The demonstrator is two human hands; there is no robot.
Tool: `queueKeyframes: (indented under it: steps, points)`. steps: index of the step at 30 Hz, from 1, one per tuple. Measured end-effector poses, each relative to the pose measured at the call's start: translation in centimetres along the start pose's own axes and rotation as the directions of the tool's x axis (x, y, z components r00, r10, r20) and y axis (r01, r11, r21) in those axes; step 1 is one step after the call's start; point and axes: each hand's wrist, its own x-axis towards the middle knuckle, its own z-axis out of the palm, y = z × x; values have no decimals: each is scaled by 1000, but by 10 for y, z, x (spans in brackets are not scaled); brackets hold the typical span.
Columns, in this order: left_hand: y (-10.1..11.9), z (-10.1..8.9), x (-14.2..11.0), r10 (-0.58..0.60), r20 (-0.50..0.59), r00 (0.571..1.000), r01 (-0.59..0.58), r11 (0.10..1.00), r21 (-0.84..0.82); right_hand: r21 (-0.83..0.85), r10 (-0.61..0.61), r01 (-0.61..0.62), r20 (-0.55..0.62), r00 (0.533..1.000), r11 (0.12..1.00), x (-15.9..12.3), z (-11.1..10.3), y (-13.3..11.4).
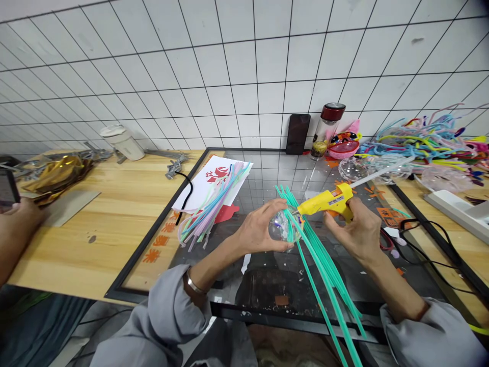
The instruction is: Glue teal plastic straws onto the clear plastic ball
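Observation:
My left hand (259,228) is closed around a clear plastic ball (276,227), thumb below and fingers on top. Green pipe cleaners (319,260) lie against and beside the ball; their long ends hang over the table's front edge. In my right hand (357,229) is a yellow glue gun (326,202), gripped by its handle. A whitish glue stick (382,171) juts from its back. The gun's nozzle points left and meets the ball's right side near the pipe cleaners; whether it touches cannot be made out.
Pastel pipe cleaners (214,204) lie on white paper (191,189). A phone (298,133) and a glass bottle (325,131) stand by the wall. Tangled pipe cleaners (420,140), a power strip (458,211) and black cables (424,244) are right. Another person's arm (17,229) is far left.

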Motion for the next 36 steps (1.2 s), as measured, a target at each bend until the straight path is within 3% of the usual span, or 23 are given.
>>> queueKeyframes:
  steps: [6, 13, 24, 30, 36]
  points:
    - [0, 0, 0, 7, -4, 1000, -7, 1000, -15, -14, -17, 17, 23, 1000, 1000, 2, -2, 1]
    - [-3, 2, -1, 27, -16, 1000, -27, 1000, -3, 35, -162, 164, -49, 986, 986, 5, -3, 5]
    - [-3, 2, 0, 40, -16, 999, -40, 999, 14, 50, -140, 141, -15, 990, 989, 8, -6, 5]
    - [-3, 2, 0, 7, -13, 1000, -7, 1000, 6, 30, -224, 226, -55, 973, 974, 8, -7, 6]
    - [-2, 1, 1, 3, -9, 1000, -3, 1000, 2, 3, -226, 227, -53, 973, 974, 10, -10, 5]
